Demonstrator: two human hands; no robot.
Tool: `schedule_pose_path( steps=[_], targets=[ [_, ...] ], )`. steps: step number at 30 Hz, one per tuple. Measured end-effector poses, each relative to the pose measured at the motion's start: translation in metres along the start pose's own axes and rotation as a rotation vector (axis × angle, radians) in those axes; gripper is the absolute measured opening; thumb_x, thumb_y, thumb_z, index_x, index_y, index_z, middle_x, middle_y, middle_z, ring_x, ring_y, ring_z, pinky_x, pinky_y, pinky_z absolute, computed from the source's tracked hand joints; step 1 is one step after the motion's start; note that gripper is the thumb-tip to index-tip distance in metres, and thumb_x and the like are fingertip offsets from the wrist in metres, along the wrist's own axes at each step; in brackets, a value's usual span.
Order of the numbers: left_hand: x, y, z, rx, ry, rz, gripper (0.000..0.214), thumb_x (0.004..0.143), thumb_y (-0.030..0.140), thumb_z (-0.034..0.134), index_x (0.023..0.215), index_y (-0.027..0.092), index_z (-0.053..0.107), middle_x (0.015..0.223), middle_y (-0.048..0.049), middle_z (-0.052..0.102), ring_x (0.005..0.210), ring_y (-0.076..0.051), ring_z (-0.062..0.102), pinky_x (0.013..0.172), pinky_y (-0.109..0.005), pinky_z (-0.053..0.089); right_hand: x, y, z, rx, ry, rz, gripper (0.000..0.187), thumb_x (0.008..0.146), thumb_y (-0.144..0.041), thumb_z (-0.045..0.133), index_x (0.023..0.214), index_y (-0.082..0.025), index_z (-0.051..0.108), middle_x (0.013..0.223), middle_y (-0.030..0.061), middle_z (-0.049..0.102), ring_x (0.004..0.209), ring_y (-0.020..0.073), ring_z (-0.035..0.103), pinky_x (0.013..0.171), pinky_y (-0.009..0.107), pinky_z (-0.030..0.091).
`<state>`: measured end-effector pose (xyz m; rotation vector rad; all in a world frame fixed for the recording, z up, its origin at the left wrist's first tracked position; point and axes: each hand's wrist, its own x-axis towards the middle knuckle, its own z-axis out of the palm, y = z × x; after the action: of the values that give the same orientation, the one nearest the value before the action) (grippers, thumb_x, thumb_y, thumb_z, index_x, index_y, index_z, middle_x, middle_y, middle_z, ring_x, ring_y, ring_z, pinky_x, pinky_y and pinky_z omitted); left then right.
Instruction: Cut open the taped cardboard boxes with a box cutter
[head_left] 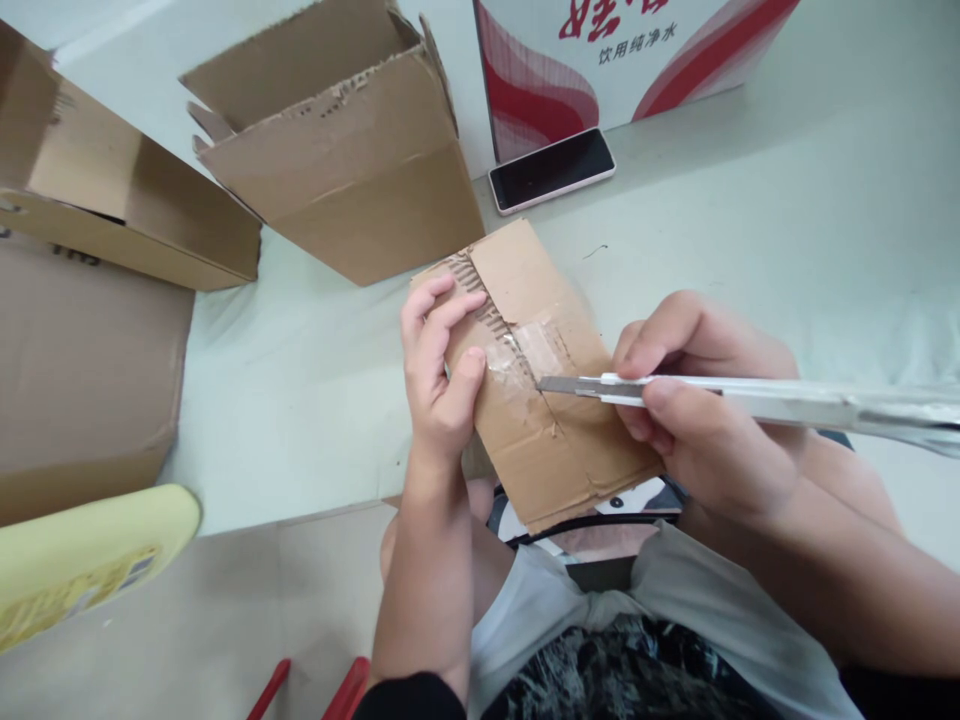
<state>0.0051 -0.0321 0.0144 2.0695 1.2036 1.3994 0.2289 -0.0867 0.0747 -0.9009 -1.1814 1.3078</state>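
Observation:
A small brown cardboard box (525,460) sits tilted near my lap, with clear tape (544,348) across its middle seam. Along the upper part of that seam, the torn surface shows corrugated ridges. My left hand (442,385) grips the box's left side, thumb and fingers resting on its top face. In my right hand (712,420) is a utility knife (787,400), its blade extended leftward. The blade tip meets the seam by the tape's lower edge; how deep it reaches I cannot tell.
Behind the small box stands an open carton (375,220). More cardboard boxes (82,370) lie at left. A phone (555,170) rests against a red-and-white carton (637,60) on the pale-covered table (285,400). At lower left is a yellow object (97,560) with a label.

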Motion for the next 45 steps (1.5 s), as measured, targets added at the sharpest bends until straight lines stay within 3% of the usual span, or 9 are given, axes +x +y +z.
schedule_pose_path(
  steps=[21,29,45],
  targets=[
    [0.0,0.0011,0.0003,0.042,0.007,-0.018,0.044,0.1,0.061,0.053,0.131,0.034,0.067,0.143,-0.0076,0.056,0.145,-0.034,0.049,0.126,-0.06,0.037,-0.001,0.003,-0.0019,-0.121,0.012,0.016,0.024,0.097,-0.047,0.066,0.086,-0.025,0.063,0.068,-0.0003,0.053,0.053,0.0134,0.041,0.045,0.032,0.026],
    [0.0005,0.0008,0.0015,0.018,0.019,0.002,0.043,0.1,0.059,0.053,0.132,0.034,0.067,0.142,-0.0076,0.056,0.142,-0.032,0.051,0.126,-0.058,0.038,-0.0004,0.0023,-0.0008,-0.068,0.006,-0.018,0.016,0.098,-0.038,0.067,0.088,-0.026,0.063,0.067,-0.0017,0.054,0.052,0.0127,0.041,0.047,0.031,0.026],
    [0.0005,0.0009,0.001,0.022,0.011,-0.018,0.043,0.099,0.06,0.053,0.131,0.035,0.067,0.142,-0.0068,0.055,0.144,-0.033,0.049,0.127,-0.059,0.037,-0.0006,0.0025,-0.0004,-0.086,0.015,0.006,0.02,0.097,-0.043,0.067,0.087,-0.026,0.063,0.067,-0.0011,0.052,0.053,0.0133,0.041,0.046,0.031,0.027]
  ],
)
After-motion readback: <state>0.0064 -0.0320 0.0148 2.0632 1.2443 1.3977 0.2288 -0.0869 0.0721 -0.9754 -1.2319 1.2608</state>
